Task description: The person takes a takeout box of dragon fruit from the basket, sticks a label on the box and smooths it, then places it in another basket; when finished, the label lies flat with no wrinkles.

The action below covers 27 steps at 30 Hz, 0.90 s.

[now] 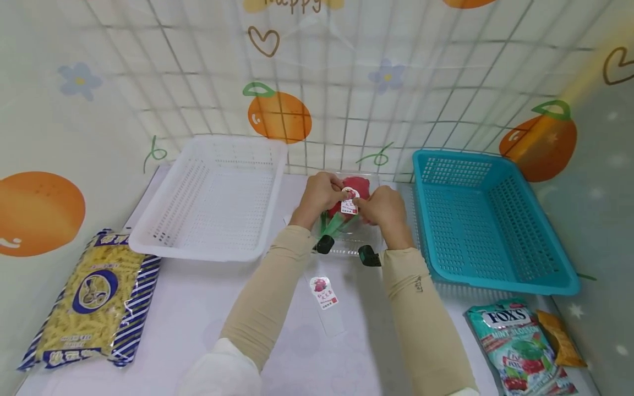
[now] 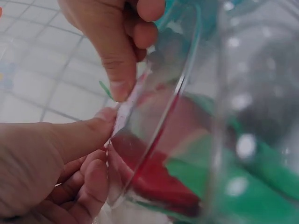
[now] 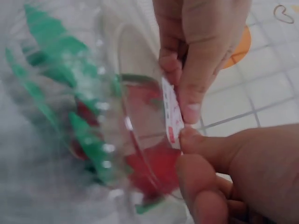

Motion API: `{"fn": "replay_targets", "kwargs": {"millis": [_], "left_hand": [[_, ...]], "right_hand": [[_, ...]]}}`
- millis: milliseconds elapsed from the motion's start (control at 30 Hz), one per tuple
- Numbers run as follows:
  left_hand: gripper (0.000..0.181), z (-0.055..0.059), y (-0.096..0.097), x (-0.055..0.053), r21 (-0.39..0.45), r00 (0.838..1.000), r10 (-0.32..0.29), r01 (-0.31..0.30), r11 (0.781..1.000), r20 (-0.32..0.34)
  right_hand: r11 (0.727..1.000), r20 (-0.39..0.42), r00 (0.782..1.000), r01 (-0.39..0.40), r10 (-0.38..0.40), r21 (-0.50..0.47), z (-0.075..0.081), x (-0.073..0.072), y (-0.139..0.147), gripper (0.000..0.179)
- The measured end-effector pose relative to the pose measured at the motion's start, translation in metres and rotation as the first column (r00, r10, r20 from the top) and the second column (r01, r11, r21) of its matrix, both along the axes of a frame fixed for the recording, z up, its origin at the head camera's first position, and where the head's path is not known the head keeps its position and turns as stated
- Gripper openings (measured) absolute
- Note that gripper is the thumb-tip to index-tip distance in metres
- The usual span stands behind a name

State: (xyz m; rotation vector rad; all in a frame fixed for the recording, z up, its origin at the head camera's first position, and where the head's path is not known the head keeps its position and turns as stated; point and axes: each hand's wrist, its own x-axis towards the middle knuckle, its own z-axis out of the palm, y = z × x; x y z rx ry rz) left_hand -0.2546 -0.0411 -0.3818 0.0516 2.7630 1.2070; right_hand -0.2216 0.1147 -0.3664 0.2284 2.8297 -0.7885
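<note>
A clear plastic box (image 1: 371,239) with a red fruit (image 1: 356,186) with green tips, resembling a dragon fruit, lies at the table's back. Against its lid sits a white printed label (image 1: 349,207) with a red picture. From the left, my left hand (image 1: 319,195) presses its thumb (image 2: 96,127) on the label, the other fingers bent beside the lid. My right hand (image 1: 388,212) touches the label from the right, thumb (image 3: 196,142) extended, other fingers bent. The two thumb tips are close together. Plastic blurs the fruit in both wrist views.
A white basket (image 1: 198,250) stands left, a turquoise basket (image 1: 500,280) right. Another printed label (image 1: 324,294) on a clear strip lies in front. A pasta bag (image 1: 94,297) rests at the left; a FOX'S candy bag (image 1: 520,346) and an orange packet (image 1: 559,338) at the right.
</note>
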Motion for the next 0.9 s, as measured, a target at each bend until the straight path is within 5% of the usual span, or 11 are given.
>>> {"fn": "replay_targets", "kwargs": {"millis": [233, 533, 733, 900], "left_hand": [[0.028, -0.001, 0.003, 0.003, -0.007, 1.000, -0.012, 0.012, 1.000, 0.024], [0.022, -0.002, 0.011, 0.005, -0.088, 0.986, 0.036, -0.050, 0.995, -0.163], [0.026, 0.004, 0.003, 0.006, -0.061, 0.999, -0.022, 0.020, 0.998, -0.028], [0.033, 0.006, -0.004, 0.004, -0.061, 0.992, -0.108, 0.112, 0.992, 0.070]], "right_hand": [[0.998, 0.014, 1.000, 0.008, -0.009, 0.065, 0.000, -0.011, 0.003, 0.056], [0.995, 0.012, 0.998, -0.062, 0.061, 0.074, 0.001, -0.011, 0.006, 0.059], [0.987, 0.013, 0.988, -0.154, 0.153, 0.046, 0.003, -0.002, 0.011, 0.045], [0.980, 0.031, 0.981, -0.194, 0.193, 0.033, 0.004, 0.002, 0.014, 0.034]]}}
